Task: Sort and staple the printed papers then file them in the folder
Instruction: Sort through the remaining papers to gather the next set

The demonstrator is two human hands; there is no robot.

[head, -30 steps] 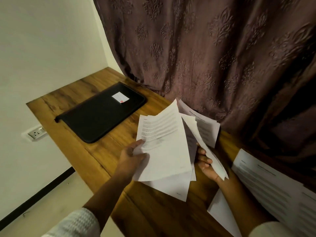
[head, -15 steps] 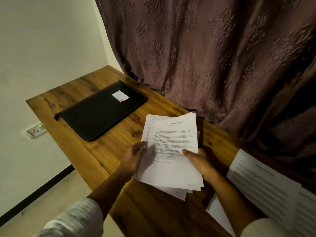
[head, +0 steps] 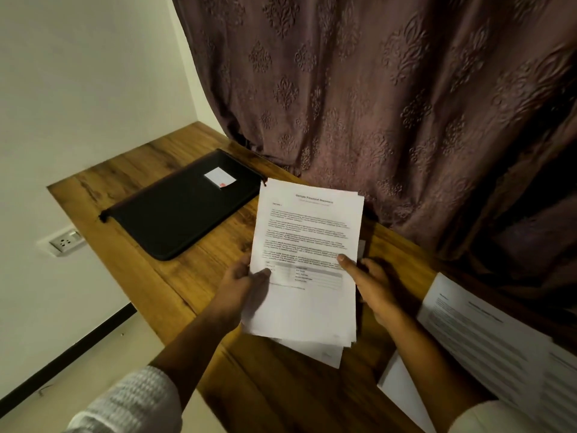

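Holding a loose stack of white printed paper sheets point(head: 307, 260) at frame centre, above the brown wooden table point(head: 193, 276).
Left hand point(head: 242, 289) and right hand point(head: 373, 285) pinch its lower side edges; sheets look light, floppy, slippery — best gripped at both edges. Black zip folder point(head: 184, 210) lies closed, upper left.

We observe a wooden counter point(head: 193, 285) with pronounced grain, set into a corner. A plain pale wall point(head: 78, 89) borders it on the left and carries a white socket point(head: 64, 242) below counter level. A dark skirting strip point(head: 62, 354) runs along the pale floor point(head: 78, 389). A mauve patterned curtain point(head: 374, 89) hangs behind. Lighting is dim.
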